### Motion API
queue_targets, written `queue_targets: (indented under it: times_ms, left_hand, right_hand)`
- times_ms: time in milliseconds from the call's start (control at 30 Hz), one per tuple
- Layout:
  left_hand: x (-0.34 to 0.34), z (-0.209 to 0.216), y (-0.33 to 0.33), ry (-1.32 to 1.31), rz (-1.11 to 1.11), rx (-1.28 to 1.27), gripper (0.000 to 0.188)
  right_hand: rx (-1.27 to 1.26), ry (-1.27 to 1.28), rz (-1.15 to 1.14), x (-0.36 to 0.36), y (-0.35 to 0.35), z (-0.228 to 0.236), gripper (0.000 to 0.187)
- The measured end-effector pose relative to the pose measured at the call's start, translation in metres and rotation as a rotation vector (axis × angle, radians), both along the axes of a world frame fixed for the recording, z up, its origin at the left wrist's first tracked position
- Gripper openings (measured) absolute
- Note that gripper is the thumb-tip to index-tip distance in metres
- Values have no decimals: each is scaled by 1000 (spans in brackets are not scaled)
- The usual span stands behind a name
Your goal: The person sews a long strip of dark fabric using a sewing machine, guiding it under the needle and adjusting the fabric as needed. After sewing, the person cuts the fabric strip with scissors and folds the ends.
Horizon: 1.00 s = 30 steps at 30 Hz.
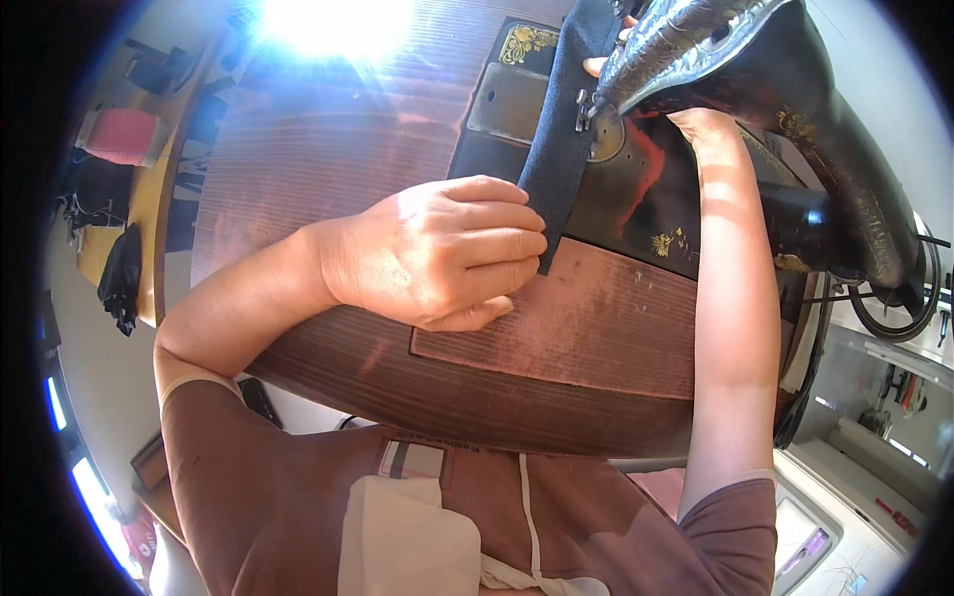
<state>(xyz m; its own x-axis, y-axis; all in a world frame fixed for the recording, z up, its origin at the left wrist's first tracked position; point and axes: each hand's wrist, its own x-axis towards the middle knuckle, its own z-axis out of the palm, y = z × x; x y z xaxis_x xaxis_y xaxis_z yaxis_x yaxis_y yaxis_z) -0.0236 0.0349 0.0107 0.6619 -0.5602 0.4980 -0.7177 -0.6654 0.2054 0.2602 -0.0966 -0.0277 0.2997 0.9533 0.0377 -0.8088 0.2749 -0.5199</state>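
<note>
A narrow strip of dark navy fabric (pixel 553 164) runs under the presser foot (pixel 583 109) of a black sewing machine (pixel 795 74). Its near end hangs onto the wooden tabletop. My left hand (pixel 437 248) is closed at the left edge of that near end, fingers together and bent, thumb lower on the wood. My right hand (pixel 706 124) reaches behind the machine's silver-faced head (pixel 676 45). Most of it is hidden there; a few fingertips show by the far part of the strip, and their grip cannot be made out.
The brown wooden table (pixel 328 169) surrounds the machine bed (pixel 646 209), which carries gold ornaments. A handwheel (pixel 899 298) stands at the right. On a side table at the left are a red thread cone (pixel 121 137) and a black bag (pixel 121 278). Bright light glares at the top.
</note>
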Motion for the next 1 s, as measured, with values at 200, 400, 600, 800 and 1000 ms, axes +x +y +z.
queue_targets:
  times_ms: [200, 400, 600, 800, 1000]
  left_hand:
    - [16, 21, -9, 123, -37, 113, 20]
    - [15, 6, -6, -2, -1, 119, 18]
    - [20, 6, -5, -5, -16, 108, 17]
    - [22, 3, -1, -22, 6, 94, 17]
    - [25, 2, 2, -42, 0, 75, 17]
  right_hand:
    - [43, -77, 59, 19, 2, -16, 43]
    - [-14, 96, 8, -12, -3, 5, 55]
    - [3, 123, 61, 1, -5, -4, 59]
    - [-1, 106, 96, 2, -1, -8, 56]
    - [-1, 90, 84, 2, 1, -6, 56]
